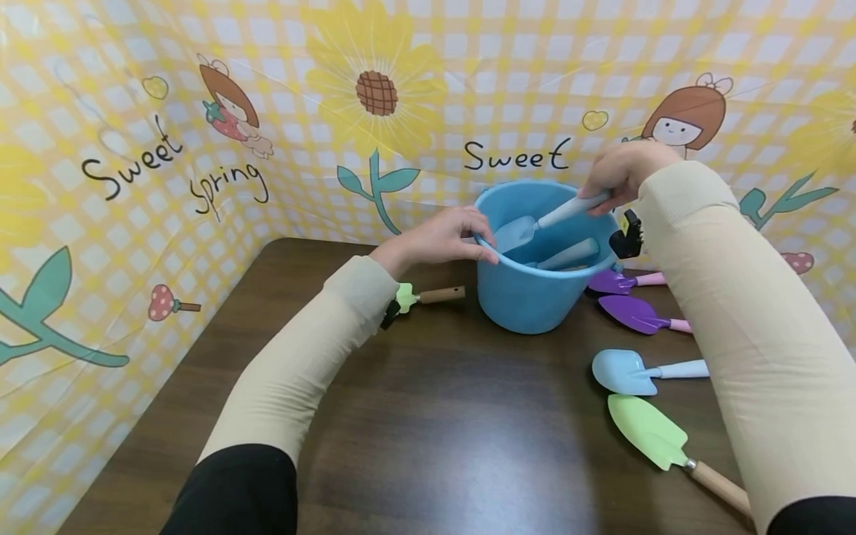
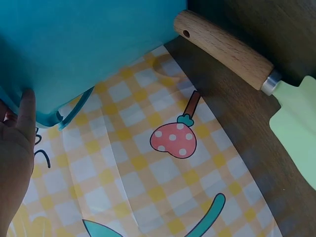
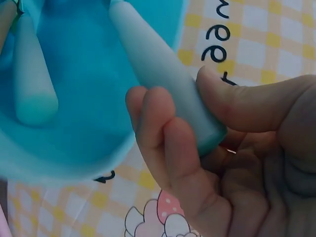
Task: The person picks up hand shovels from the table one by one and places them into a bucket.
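At the back of the table a blue bucket (image 1: 531,301) stands upright. My left hand (image 1: 435,239) grips its left rim, thumb and fingers on either side. My right hand (image 1: 625,174) holds a light blue hand trowel (image 1: 558,215) by the end of its handle, over the bucket's right side. The trowel tilts down to the left, its blade inside the bucket mouth. In the right wrist view, fingers and thumb wrap round the pale handle (image 3: 163,74). A second light blue handle (image 1: 568,255) leans inside the bucket; its lower end is hidden.
Left of the bucket lies a green trowel (image 2: 296,113) with a wooden handle. To its right lie two purple trowels, the nearer one (image 1: 631,313) pink-handled, a light blue shovel (image 1: 622,371) and another green trowel (image 1: 649,431). A patterned cloth (image 1: 281,111) rises behind the table.
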`<state>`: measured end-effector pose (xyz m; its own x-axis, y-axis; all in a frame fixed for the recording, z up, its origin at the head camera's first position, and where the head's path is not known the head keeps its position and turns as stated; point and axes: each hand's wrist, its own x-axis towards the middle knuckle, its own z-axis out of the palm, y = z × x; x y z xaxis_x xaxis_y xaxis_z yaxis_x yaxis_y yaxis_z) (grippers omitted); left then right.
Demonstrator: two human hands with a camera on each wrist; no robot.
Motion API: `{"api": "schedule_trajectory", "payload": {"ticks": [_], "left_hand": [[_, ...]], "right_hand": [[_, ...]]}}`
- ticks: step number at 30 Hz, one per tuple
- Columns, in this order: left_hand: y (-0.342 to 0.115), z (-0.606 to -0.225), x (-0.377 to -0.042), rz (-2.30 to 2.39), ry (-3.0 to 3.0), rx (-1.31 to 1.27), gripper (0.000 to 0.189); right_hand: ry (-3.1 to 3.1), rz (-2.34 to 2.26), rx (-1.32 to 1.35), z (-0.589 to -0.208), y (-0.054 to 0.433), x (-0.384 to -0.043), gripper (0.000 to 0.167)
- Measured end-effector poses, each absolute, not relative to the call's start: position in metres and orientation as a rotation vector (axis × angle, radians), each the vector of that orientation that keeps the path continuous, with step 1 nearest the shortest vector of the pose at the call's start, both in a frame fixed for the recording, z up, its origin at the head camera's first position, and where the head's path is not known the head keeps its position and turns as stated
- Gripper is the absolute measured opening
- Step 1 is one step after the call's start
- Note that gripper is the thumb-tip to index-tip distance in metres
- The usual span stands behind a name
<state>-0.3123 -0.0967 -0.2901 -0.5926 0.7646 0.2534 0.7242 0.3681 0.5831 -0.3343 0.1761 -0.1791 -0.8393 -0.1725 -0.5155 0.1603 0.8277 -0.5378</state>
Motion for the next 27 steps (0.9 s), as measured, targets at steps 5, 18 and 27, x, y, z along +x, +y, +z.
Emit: {"api": "schedule_trajectory", "payload": {"ticks": [5, 18, 27], "left_hand": [[-0.093, -0.292, -0.311, 1.025, 2.538, 1.401, 0.013], [-0.092, -0.285, -0.315, 1.059, 2.517, 1.406, 0.012], [-0.097, -0.289, -0.314, 1.061, 2.509, 1.411, 0.011]], "right_hand": [[2.453, -0.780, 0.044, -0.188, 0.169, -0.336, 0.035], [2.481, -0.751, 0.021, -0.194, 0.159, -0.339, 0.037], [2.486, -0.781, 0.068, -0.209, 0.155, -0.337, 0.026]]}}
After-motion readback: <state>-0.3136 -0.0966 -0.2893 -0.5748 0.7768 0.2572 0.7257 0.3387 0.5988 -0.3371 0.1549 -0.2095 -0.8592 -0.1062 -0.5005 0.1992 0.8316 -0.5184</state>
